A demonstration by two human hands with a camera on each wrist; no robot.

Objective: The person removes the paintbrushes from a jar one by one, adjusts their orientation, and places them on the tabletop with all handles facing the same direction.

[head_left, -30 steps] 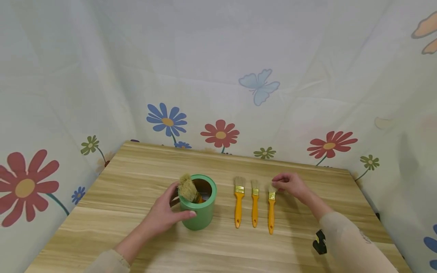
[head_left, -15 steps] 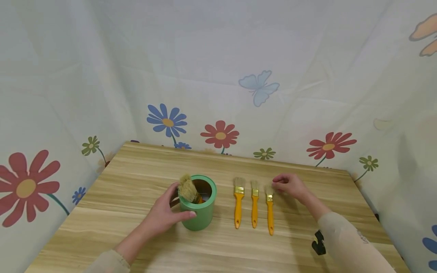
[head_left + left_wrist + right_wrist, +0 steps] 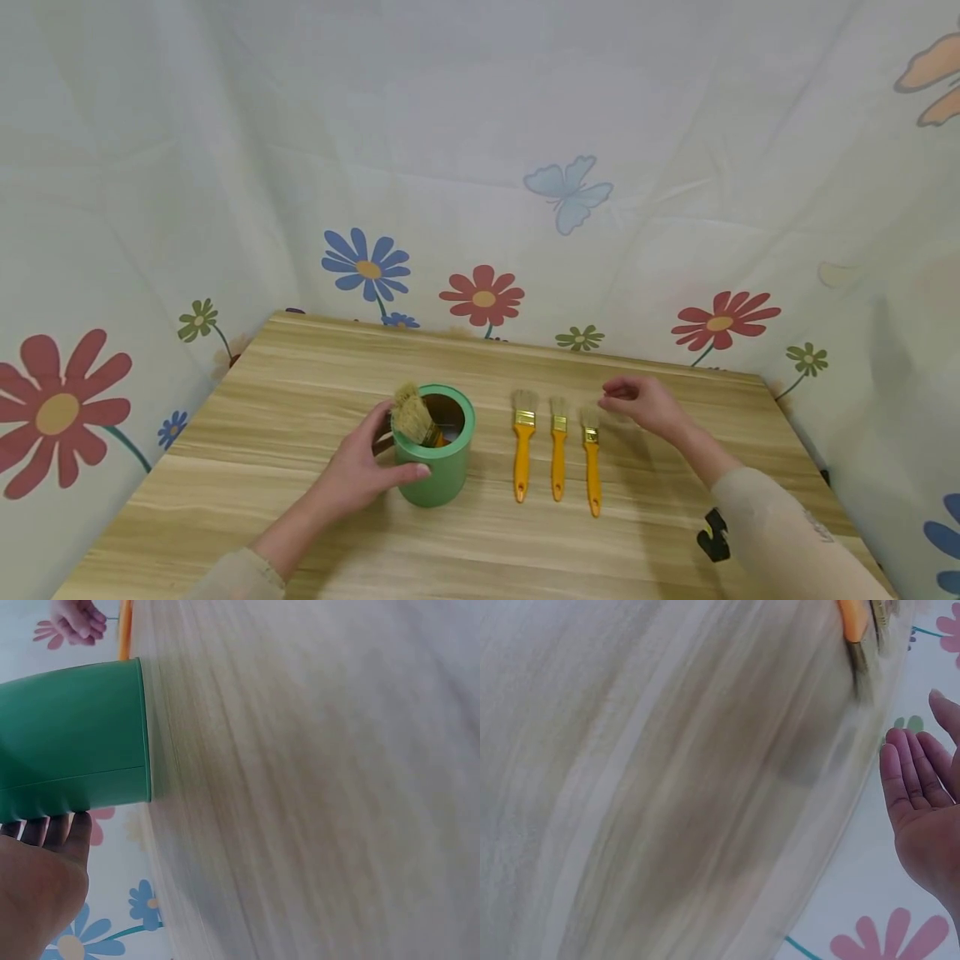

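Head above, wrists low — shared tabletop [image 3: 480, 550]

We've got a streaky wood-grain table [image 3: 480, 554] here. On it we see a green can [image 3: 447, 479] standing upright, and to its right three orange-handled paintbrushes [image 3: 558, 467] lying flat in a row, spaced apart, bristles pointing away from us.

Green can [image 3: 446, 477] seen smooth-walled, low-sheen; plastic or painted metal, cannot be told. Loose brush [image 3: 412, 417] in can, rough, frayed, matt bristles shown. On to wide brush [image 3: 522, 446], middle brush [image 3: 558, 454], end brush [image 3: 592, 462]: smooth orange handles, plastic-looking, slightly glossy, capped by shiny brass-toned metal ferrules, dry matt bristles gripped. Tabletop [image 3: 337, 358] surfaced in smooth wood grain, softly sheened. Backdrop [image 3: 450, 125] hung behind, matt, printed, cloth-like, creased. Right sleeve [image 3: 787, 533] made of soft matt cloth.
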